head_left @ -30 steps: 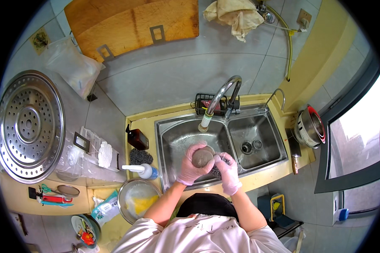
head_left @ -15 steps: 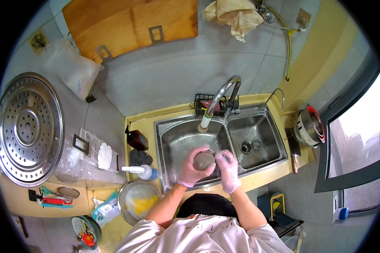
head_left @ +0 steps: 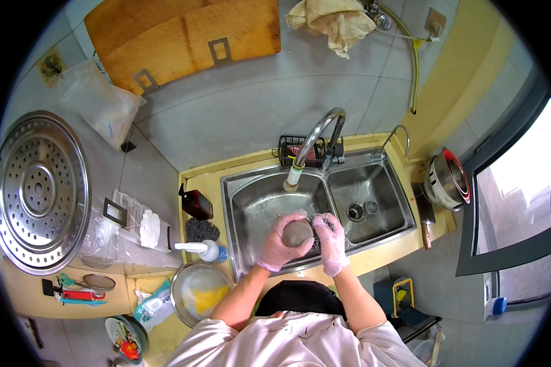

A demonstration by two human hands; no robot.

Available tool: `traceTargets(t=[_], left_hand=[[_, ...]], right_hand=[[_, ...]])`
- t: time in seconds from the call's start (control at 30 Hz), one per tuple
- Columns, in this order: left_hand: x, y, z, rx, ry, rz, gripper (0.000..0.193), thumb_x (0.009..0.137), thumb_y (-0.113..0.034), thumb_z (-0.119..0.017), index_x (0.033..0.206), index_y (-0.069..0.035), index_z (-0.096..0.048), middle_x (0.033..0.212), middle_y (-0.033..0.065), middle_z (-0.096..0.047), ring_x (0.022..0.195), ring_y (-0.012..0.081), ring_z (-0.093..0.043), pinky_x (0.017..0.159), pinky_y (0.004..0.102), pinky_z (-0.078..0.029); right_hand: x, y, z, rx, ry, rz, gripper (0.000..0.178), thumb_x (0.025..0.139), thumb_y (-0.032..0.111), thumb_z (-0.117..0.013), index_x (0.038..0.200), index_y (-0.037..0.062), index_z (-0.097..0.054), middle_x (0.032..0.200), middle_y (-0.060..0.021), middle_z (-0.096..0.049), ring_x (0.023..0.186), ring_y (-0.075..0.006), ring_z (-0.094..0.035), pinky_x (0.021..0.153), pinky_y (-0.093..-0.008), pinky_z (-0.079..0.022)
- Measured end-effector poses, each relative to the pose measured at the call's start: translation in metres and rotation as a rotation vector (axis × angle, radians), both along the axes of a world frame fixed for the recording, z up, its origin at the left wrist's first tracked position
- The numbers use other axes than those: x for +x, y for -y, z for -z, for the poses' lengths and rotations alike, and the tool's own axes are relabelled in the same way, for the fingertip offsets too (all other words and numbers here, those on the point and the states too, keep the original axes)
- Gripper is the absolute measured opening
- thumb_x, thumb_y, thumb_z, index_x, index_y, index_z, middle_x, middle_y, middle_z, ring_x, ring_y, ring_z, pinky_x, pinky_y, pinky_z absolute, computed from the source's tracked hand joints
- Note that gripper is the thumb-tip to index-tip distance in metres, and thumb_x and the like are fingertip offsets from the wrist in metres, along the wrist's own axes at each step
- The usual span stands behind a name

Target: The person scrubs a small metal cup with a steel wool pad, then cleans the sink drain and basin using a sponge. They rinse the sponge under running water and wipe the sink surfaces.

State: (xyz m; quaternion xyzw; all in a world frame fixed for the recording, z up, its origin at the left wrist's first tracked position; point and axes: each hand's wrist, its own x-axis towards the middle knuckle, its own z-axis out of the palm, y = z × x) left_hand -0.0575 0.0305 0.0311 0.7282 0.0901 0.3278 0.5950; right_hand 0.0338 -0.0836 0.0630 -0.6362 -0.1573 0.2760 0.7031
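Note:
Both my hands wear thin clear gloves and are over the near part of the large left sink basin (head_left: 251, 199). My left hand (head_left: 275, 246) is wrapped round a small, round, greyish thing like a cup or bowl (head_left: 297, 233); its exact kind does not show. Right beside it, my right hand (head_left: 332, 246) closes on a dark steel wool scrubber (head_left: 316, 227), which meets the right side of the round thing. Above the basin hangs the curved chrome faucet (head_left: 317, 137), and no stream of water can be made out.
Left of the sink are a brown pump bottle (head_left: 197, 204), another steel wool pad (head_left: 201, 230), a white-topped spray bottle (head_left: 208, 249) and a metal bowl (head_left: 182, 287) with something yellow inside. On the right edge lies a cleaver (head_left: 427, 211) near stacked bowls (head_left: 445, 181).
My right hand has turned slightly, and more of the steel wool shows beside the round thing. My left hand keeps its hold. The whole view has shifted a little.

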Motion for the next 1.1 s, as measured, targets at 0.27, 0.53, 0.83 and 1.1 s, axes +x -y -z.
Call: traceTargets(t=[0.27,0.53,0.83,1.1], left_hand=[[0.006,0.010,0.021,-0.062,0.000,-0.087,0.054,0.071,-0.010,-0.075,0.119,-0.005,-0.051,0.114,0.0075,-0.058,0.104,0.0158,-0.056,0.094,0.0303,-0.044],[0.008,0.022,0.013,-0.242,0.049,-0.238,0.051,0.081,-0.020,-0.071,0.123,-0.006,-0.045,0.125,0.0111,-0.048,0.119,0.0219,-0.044,0.104,0.0354,-0.034],[0.006,0.018,-0.002,-0.708,-0.094,-0.164,0.046,0.093,-0.039,-0.058,0.125,-0.009,-0.045,0.111,0.0087,-0.054,0.092,0.0156,-0.060,0.055,0.0260,-0.056],[-0.001,0.014,0.002,-0.545,-0.158,-0.012,0.042,0.094,-0.040,-0.055,0.123,-0.010,-0.049,0.098,0.0053,-0.058,0.058,0.0110,-0.059,0.042,0.0215,-0.046]], right_hand=[[-0.002,-0.004,0.012,0.010,0.033,0.067,0.013,0.090,0.014,-0.056,0.092,0.0014,-0.057,0.083,-0.0011,-0.055,0.078,-0.0092,-0.047,0.072,-0.0248,-0.042],[-0.011,-0.004,0.033,0.085,0.014,0.109,0.016,0.091,0.015,-0.059,0.097,0.0005,-0.061,0.087,-0.0011,-0.059,0.081,-0.0082,-0.050,0.075,-0.0240,-0.044],[0.003,-0.006,0.036,-0.076,0.126,0.033,0.023,0.089,0.018,-0.061,0.102,-0.0006,-0.062,0.091,-0.0093,-0.064,0.085,-0.0155,-0.056,0.081,-0.0286,-0.046],[0.012,0.000,0.028,-0.016,-0.071,-0.073,0.022,0.091,0.020,-0.059,0.101,0.0004,-0.060,0.088,-0.0054,-0.060,0.083,-0.0116,-0.052,0.077,-0.0268,-0.045]])
